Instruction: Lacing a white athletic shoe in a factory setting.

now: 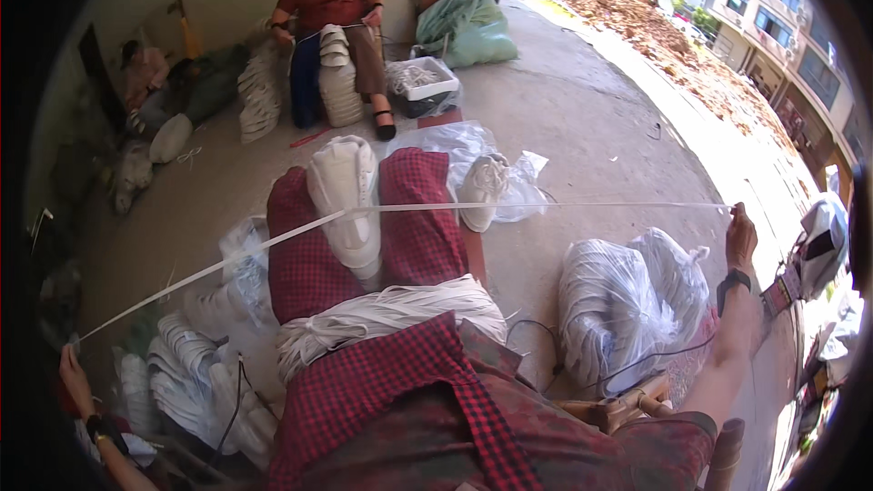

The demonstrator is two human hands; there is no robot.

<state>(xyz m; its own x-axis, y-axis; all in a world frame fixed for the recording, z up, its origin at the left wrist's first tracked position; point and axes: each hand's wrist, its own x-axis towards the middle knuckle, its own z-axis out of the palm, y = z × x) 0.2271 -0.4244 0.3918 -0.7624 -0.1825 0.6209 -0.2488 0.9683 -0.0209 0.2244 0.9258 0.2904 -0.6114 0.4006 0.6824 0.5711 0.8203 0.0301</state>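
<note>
A white shoe upper (343,205) is held upright between my knees, which are covered in red-and-black checked cloth. A long white shoelace (582,205) runs through it and stretches out to both sides. At the far left my left hand (75,377) is closed on one end of the lace. My right hand (741,238), out at the far right with the arm extended, pinches the other end. Across my lap lies a thick bundle of white laces (391,316). The fingers of both hands are small and partly hidden.
Stacked white shoe uppers (186,368) lie at my left. Plastic-wrapped uppers (618,309) stand at my right. Just past my knees is a white shoe (483,189) on clear plastic. A seated person (329,0) works ahead near a green sack (468,27) and a lace-filled box (423,82).
</note>
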